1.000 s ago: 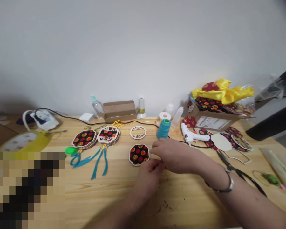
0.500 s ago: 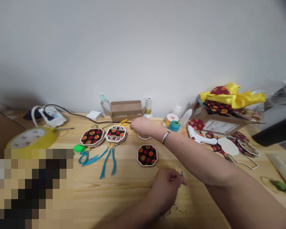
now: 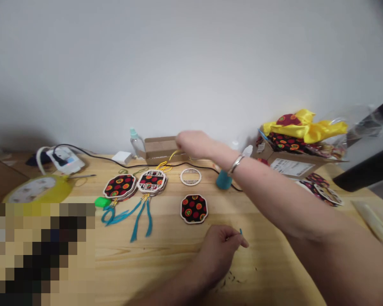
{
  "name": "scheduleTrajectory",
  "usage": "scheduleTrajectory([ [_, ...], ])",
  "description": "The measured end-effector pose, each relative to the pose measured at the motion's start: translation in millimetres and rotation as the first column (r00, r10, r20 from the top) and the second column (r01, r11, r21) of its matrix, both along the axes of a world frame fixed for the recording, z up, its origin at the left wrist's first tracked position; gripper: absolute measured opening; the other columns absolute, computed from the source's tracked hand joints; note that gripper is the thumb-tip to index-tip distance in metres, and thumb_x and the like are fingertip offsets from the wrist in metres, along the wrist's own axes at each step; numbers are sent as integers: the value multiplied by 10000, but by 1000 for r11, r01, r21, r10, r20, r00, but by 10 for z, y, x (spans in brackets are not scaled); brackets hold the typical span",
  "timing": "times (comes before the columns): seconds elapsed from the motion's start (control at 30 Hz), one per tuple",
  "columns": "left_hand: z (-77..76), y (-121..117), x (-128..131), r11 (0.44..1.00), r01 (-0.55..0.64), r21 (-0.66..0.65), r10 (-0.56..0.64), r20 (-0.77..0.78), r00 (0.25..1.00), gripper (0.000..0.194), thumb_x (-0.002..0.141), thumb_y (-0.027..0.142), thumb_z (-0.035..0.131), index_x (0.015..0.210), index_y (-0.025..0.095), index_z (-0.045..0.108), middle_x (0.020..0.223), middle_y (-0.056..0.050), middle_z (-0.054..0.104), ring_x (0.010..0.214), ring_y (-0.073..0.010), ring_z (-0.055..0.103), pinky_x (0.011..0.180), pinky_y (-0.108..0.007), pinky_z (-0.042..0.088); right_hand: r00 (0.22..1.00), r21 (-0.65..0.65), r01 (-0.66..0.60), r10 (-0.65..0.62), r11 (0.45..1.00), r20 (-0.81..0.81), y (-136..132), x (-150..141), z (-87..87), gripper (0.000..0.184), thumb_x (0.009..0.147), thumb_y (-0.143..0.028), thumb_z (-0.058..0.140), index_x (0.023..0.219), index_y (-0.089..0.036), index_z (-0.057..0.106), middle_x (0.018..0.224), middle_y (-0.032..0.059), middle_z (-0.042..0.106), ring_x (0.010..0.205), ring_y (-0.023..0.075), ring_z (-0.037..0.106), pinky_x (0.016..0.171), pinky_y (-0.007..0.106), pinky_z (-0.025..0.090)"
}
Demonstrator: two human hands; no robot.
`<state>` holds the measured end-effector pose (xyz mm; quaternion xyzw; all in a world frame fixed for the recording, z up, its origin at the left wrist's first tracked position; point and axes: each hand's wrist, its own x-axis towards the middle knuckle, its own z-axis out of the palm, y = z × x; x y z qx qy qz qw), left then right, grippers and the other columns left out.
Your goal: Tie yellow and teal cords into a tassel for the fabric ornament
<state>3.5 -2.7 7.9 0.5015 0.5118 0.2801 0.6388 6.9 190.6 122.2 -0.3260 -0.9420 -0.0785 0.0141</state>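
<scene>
My left hand (image 3: pixel 222 245) rests on the wooden table (image 3: pixel 166 263), its fingers pinched on a small teal thread end (image 3: pixel 241 232). My right hand (image 3: pixel 193 143) is raised across the table in front of the open cardboard box (image 3: pixel 158 147). Its fingers are closed on a thin yellow cord (image 3: pixel 174 155) that runs down toward the stacked lattice ornaments (image 3: pixel 152 180). Below that hand lie a round wooden lattice ring (image 3: pixel 190 176) and a fabric-covered piece (image 3: pixel 194 208). A teal thread spool (image 3: pixel 224 181) stands partly behind my right forearm.
A second stack of fabric ornaments (image 3: pixel 119 186) with teal tassels (image 3: pixel 140 217) lies at the left, beside a green object (image 3: pixel 102 202) and a yellow round lid (image 3: pixel 35 189). A power strip (image 3: pixel 64 159), a spray bottle (image 3: pixel 135 140) and a box of yellow and patterned fabric (image 3: pixel 301 129) line the back.
My right hand left my left hand, reached to the ornaments' yellow cords, and has now lifted up with a cord. My left hand stayed low, pinching the teal thread.
</scene>
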Motion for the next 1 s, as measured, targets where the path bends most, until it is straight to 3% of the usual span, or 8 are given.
scheduleTrajectory([
  [0.13,-55,7,3,1000,-2,11,2,2,1000,237,685,280,529,655,144,721,534,22,507,567,-122,414,561,-237,294,859,31,207,-166,978,-484,112,597,620,120,733,-57,536,739,-108,644,763,57,655,777,171,597,738,310,446],
  [0.23,-66,20,-8,1000,-15,25,14,25,1000,227,690,289,537,660,162,722,578,12,571,606,-133,462,586,-234,314,550,-80,233,-199,969,-811,98,1121,818,70,720,-103,595,657,-131,606,626,1,608,687,128,580,715,311,460],
  [0.4,-7,31,-16,1000,-16,4,16,6,1000,218,703,285,540,662,167,719,437,47,461,448,-93,375,481,-219,263,-87,-252,63,-247,966,-965,-274,1818,697,140,751,-67,585,669,-171,537,650,2,610,626,114,607,704,340,497],
  [0.5,-2,27,-8,997,-24,-69,25,15,1000,242,716,334,550,704,155,711,344,85,302,348,-69,232,399,-223,142,-273,-121,-30,-125,992,-954,-678,2031,522,140,821,-115,536,724,-216,541,727,-1,582,654,111,605,736,337,505],
  [0.67,-39,73,-31,983,-154,-98,171,202,964,295,725,412,580,742,136,683,340,102,271,329,-48,170,362,-212,95,-129,-318,-235,-354,918,-926,-1256,2000,93,117,799,-154,582,734,-246,549,653,-31,546,457,62,438,448,220,418],
  [0.77,-22,124,-57,951,-287,-114,308,270,912,303,693,416,630,733,120,678,344,105,270,337,-37,184,359,-193,119,256,-632,-367,-580,682,-774,-1383,1818,-272,28,775,-177,591,789,-198,578,611,-23,561,498,80,513,452,211,424],
  [0.87,10,161,-77,923,-351,-157,384,312,869,299,657,404,673,710,109,671,355,106,272,346,-27,192,362,-177,141,392,-775,-360,-670,520,-631,-1402,1633,-608,168,755,-154,554,914,-170,607,684,-13,576,547,77,547,529,220,467],
  [1.0,15,186,-86,906,-369,-206,421,351,836,302,623,391,705,713,104,674,354,113,253,347,-19,166,360,-171,133,531,-827,-235,-646,511,-549,-1384,1521,-861,123,749,-132,520,773,-147,640,591,-14,571,527,82,525,527,211,432],
])
